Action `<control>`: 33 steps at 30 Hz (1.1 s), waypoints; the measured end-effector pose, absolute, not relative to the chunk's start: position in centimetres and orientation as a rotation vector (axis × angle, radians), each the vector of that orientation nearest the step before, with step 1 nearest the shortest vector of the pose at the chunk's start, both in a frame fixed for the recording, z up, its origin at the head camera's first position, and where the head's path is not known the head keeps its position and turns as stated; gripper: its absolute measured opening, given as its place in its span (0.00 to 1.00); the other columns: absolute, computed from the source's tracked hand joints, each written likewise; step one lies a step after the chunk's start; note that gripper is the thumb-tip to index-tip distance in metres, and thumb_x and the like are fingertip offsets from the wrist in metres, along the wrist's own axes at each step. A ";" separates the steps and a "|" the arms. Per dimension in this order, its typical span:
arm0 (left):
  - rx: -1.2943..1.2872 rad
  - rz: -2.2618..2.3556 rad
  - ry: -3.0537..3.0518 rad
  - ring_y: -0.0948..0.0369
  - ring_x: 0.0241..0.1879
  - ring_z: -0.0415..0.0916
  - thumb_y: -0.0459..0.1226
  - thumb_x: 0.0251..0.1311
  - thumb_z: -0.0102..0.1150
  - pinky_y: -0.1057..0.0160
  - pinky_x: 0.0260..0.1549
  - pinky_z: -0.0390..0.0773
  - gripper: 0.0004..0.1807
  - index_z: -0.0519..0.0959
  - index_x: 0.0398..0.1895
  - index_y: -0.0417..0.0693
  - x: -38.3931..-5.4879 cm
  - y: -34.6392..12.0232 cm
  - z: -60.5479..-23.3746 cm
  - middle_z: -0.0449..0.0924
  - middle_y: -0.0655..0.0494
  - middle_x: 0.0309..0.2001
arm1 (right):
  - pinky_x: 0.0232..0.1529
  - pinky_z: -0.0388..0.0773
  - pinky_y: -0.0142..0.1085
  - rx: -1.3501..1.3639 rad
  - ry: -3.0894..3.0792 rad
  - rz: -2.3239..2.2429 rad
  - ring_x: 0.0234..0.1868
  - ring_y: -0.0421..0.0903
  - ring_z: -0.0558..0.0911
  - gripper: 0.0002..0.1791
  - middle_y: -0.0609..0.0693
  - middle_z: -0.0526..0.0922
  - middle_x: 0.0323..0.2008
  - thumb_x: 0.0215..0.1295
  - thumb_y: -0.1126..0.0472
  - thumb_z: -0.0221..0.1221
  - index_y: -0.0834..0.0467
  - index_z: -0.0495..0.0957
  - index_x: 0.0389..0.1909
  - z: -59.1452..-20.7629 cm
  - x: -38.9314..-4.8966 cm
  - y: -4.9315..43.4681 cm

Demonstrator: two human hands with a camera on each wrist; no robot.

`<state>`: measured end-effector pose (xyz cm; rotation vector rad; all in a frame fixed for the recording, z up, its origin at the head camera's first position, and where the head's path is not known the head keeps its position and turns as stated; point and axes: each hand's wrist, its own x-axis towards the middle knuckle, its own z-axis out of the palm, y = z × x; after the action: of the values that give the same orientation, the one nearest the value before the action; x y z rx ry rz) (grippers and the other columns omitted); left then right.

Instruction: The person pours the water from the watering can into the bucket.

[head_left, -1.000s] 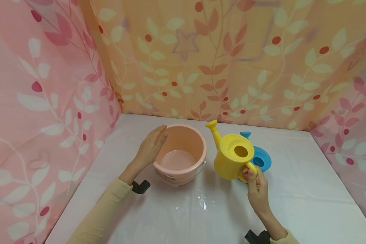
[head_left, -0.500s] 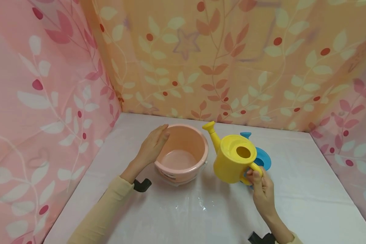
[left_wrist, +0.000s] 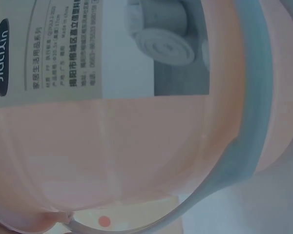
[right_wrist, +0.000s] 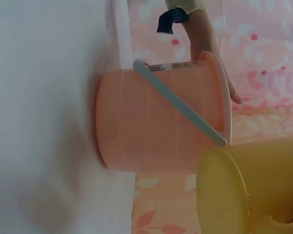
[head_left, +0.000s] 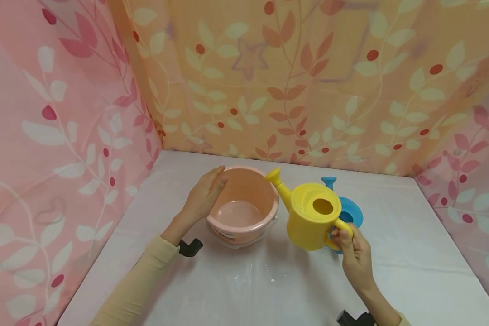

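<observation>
My right hand (head_left: 355, 258) grips the handle of a yellow watering can (head_left: 309, 226), lifted over the table with its spout toward the bucket. The spout's head overlaps the bucket's right rim in the head view. The pink plastic bucket (head_left: 244, 233) stands upright on the table, its pale handle (right_wrist: 180, 107) hanging down along the side. My left hand (head_left: 201, 194) lies with straight fingers against the bucket's left rim. A printed label (left_wrist: 122, 48) on the bucket's wall fills much of the left wrist view. The right wrist view shows the can's base beside the bucket.
Behind the yellow can a blue watering can (head_left: 350, 212) stands on the table, partly hidden. Small water drops (head_left: 273, 280) lie on the white tabletop (head_left: 244, 299) in front of the bucket. Patterned cloth walls (head_left: 269, 90) enclose the table at the back and sides.
My right hand has moved slightly right and toward me, and the yellow can has tipped so its spout leans lower and further left toward the bucket. The left hand has barely moved.
</observation>
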<state>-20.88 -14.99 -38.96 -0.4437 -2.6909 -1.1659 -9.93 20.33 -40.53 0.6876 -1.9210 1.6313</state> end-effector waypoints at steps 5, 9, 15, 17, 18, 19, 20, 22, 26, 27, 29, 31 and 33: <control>-0.433 -1.166 -2.695 0.52 0.69 0.51 0.62 0.67 0.26 0.42 0.64 0.55 0.34 0.56 0.70 0.57 -20.9 -15.0 -38.9 0.56 0.53 0.70 | 0.29 0.68 0.24 0.717 -1.933 1.627 0.29 0.39 0.68 0.09 0.52 0.70 0.23 0.67 0.79 0.39 0.76 0.68 0.31 -40.4 -10.0 20.3; -0.436 -1.171 -2.682 0.53 0.69 0.52 0.61 0.67 0.27 0.43 0.64 0.55 0.34 0.57 0.70 0.57 -20.9 -14.9 -39.0 0.57 0.53 0.70 | 0.29 0.68 0.24 0.710 -1.970 1.582 0.29 0.39 0.68 0.09 0.51 0.70 0.24 0.67 0.79 0.40 0.75 0.68 0.30 -40.2 -9.9 20.1; -0.445 -1.177 -2.664 0.53 0.69 0.52 0.61 0.67 0.27 0.44 0.64 0.55 0.34 0.58 0.70 0.57 -21.0 -15.0 -39.1 0.58 0.53 0.69 | 0.31 0.70 0.22 0.736 -2.007 1.517 0.30 0.39 0.69 0.09 0.51 0.71 0.26 0.67 0.78 0.41 0.74 0.69 0.30 -39.5 -10.0 20.2; -0.449 -1.174 -2.655 0.53 0.69 0.52 0.61 0.67 0.27 0.44 0.64 0.55 0.34 0.58 0.70 0.55 -21.1 -15.0 -39.2 0.58 0.51 0.69 | 0.32 0.71 0.21 0.759 -2.017 1.512 0.30 0.39 0.70 0.09 0.51 0.71 0.27 0.67 0.78 0.41 0.74 0.69 0.31 -39.3 -10.2 20.3; -0.451 -1.172 -2.652 0.52 0.69 0.53 0.61 0.67 0.28 0.44 0.64 0.56 0.34 0.58 0.70 0.55 -21.1 -15.0 -39.2 0.59 0.51 0.69 | 0.32 0.72 0.21 0.772 -2.023 1.512 0.31 0.39 0.70 0.09 0.52 0.72 0.27 0.67 0.78 0.41 0.74 0.69 0.31 -39.1 -10.2 20.4; -0.450 -1.170 -2.650 0.53 0.69 0.53 0.61 0.67 0.28 0.44 0.64 0.56 0.34 0.59 0.70 0.54 -21.1 -15.0 -39.2 0.59 0.51 0.69 | 0.33 0.73 0.21 0.776 -2.040 1.505 0.31 0.39 0.70 0.09 0.52 0.72 0.28 0.67 0.78 0.41 0.74 0.69 0.31 -38.9 -10.3 20.4; -0.450 -1.168 -2.647 0.52 0.69 0.53 0.61 0.67 0.28 0.45 0.64 0.56 0.35 0.59 0.69 0.53 -21.1 -15.0 -39.2 0.59 0.51 0.69 | 0.34 0.73 0.20 0.777 -2.061 1.489 0.32 0.39 0.71 0.09 0.52 0.72 0.28 0.67 0.77 0.41 0.73 0.69 0.31 -38.7 -10.3 20.5; -0.450 -1.169 -2.645 0.52 0.69 0.53 0.61 0.67 0.28 0.45 0.64 0.56 0.35 0.59 0.69 0.53 -21.1 -15.0 -39.2 0.59 0.50 0.69 | 0.34 0.73 0.21 0.771 -2.105 1.458 0.32 0.39 0.71 0.09 0.52 0.72 0.28 0.68 0.76 0.41 0.71 0.70 0.31 -38.3 -10.3 20.6; -0.446 -1.175 -2.646 0.52 0.69 0.53 0.61 0.67 0.28 0.46 0.65 0.55 0.34 0.59 0.70 0.54 -21.0 -15.0 -39.1 0.59 0.51 0.69 | 0.29 0.72 0.23 0.723 -2.205 1.397 0.29 0.39 0.70 0.10 0.51 0.71 0.26 0.69 0.73 0.42 0.68 0.70 0.30 -37.6 -10.4 20.7; -0.445 -1.176 -2.648 0.52 0.69 0.53 0.61 0.67 0.28 0.46 0.65 0.55 0.34 0.59 0.70 0.54 -21.0 -15.0 -39.1 0.58 0.52 0.69 | 0.28 0.71 0.24 0.713 -2.221 1.394 0.28 0.38 0.70 0.10 0.50 0.71 0.26 0.69 0.73 0.42 0.68 0.70 0.30 -37.4 -10.4 20.8; -0.451 -1.173 -2.646 0.51 0.69 0.53 0.61 0.67 0.28 0.46 0.65 0.55 0.34 0.59 0.70 0.53 -21.0 -15.0 -39.1 0.58 0.51 0.69 | 0.27 0.71 0.25 0.696 -2.257 1.384 0.27 0.38 0.69 0.10 0.49 0.70 0.25 0.70 0.73 0.42 0.67 0.70 0.30 -37.2 -10.5 20.8; -0.450 -1.165 -2.648 0.52 0.69 0.53 0.61 0.67 0.28 0.46 0.65 0.55 0.35 0.59 0.70 0.52 -21.0 -15.0 -39.1 0.59 0.51 0.69 | 0.26 0.71 0.26 0.689 -2.286 1.371 0.27 0.38 0.68 0.10 0.49 0.69 0.24 0.69 0.73 0.42 0.67 0.70 0.30 -37.0 -10.6 20.9; -0.451 -1.155 -2.653 0.51 0.69 0.53 0.61 0.67 0.28 0.45 0.65 0.55 0.35 0.58 0.70 0.52 -21.1 -15.0 -39.1 0.58 0.50 0.69 | 0.26 0.71 0.26 0.690 -2.301 1.368 0.26 0.39 0.68 0.10 0.48 0.68 0.23 0.69 0.73 0.43 0.67 0.70 0.30 -36.7 -10.7 20.9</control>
<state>-21.06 -15.00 -39.12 -0.4509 -2.6528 -1.1547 -10.75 20.92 -36.72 0.6899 -2.3010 1.3679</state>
